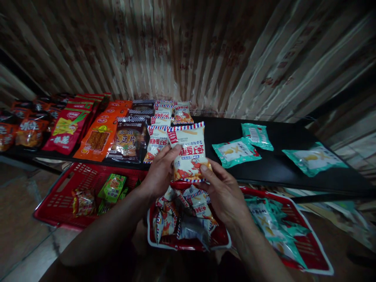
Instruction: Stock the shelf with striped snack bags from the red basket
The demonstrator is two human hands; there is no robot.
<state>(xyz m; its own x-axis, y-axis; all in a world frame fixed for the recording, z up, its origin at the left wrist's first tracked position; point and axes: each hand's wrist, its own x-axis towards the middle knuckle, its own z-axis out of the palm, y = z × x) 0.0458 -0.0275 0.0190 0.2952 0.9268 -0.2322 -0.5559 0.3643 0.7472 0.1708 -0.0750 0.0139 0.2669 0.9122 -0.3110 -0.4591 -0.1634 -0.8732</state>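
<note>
Both my hands hold one white snack bag [189,150] with a red-and-blue striped top edge and a picture of shrimp on its lower part. My left hand [163,168] grips its left side, the thumb on the front. At the lower right, my right hand [220,184] pinches the bag, its thumb also on the front. The bag is held upright at the shelf's front edge. Behind it on the left, a matching snack bag [155,143] stands on the black shelf [229,129]. Below my hands, a red basket [188,244] with a white rim holds several similar bags.
Left along the shelf stand dark potato-chip bags [129,141], orange packets [101,133] and red packets [69,125]. Teal bags [236,152] lie flat on its right part. A left basket [55,196] holds green packets; a right basket [320,246] holds teal bags. Behind hangs a striped curtain [182,51].
</note>
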